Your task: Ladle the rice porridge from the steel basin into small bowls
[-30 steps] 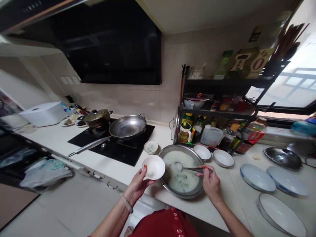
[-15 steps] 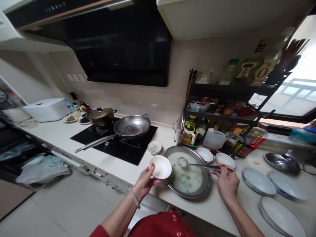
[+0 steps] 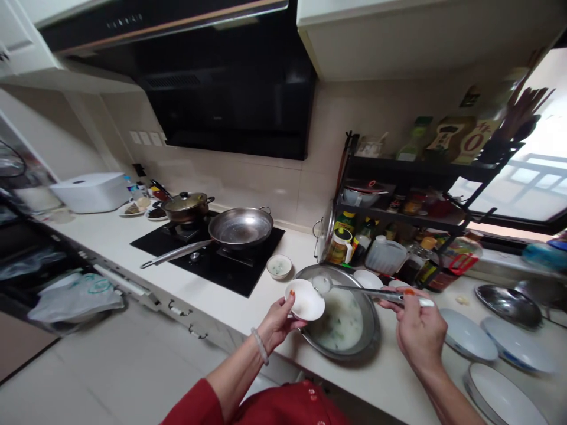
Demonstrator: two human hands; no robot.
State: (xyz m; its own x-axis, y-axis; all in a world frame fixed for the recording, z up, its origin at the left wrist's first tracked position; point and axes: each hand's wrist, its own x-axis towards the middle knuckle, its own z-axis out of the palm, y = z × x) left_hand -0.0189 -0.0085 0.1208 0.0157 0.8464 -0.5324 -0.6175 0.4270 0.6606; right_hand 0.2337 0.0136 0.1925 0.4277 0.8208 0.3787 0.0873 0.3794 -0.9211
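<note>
My left hand (image 3: 280,321) grips a small white bowl (image 3: 305,300) by its rim, with the thumb on the inside edge. The bowl is over the left edge of a large metal basin (image 3: 372,330) of whitish soup with green bits. My right hand (image 3: 419,324) is closed round the handle of a metal ladle (image 3: 322,284), whose head is at the bowl's right rim, above the soup. A filled small bowl (image 3: 279,267) stands behind the held bowl. Another white bowl (image 3: 367,278) sits behind the basin, and one more is partly hidden by my right hand.
A frying pan (image 3: 241,227) and a lidded pot (image 3: 186,206) stand on the black hob (image 3: 208,265). A rack (image 3: 407,218) of bottles stands behind the basin. Oval plates (image 3: 467,334) and a metal lid (image 3: 508,306) lie at the right. A white box (image 3: 91,193) is far left.
The ladle has risen out of the soup and moved left to the held bowl. My right hand has lifted slightly, and my left hand with the bowl has shifted right in the view.
</note>
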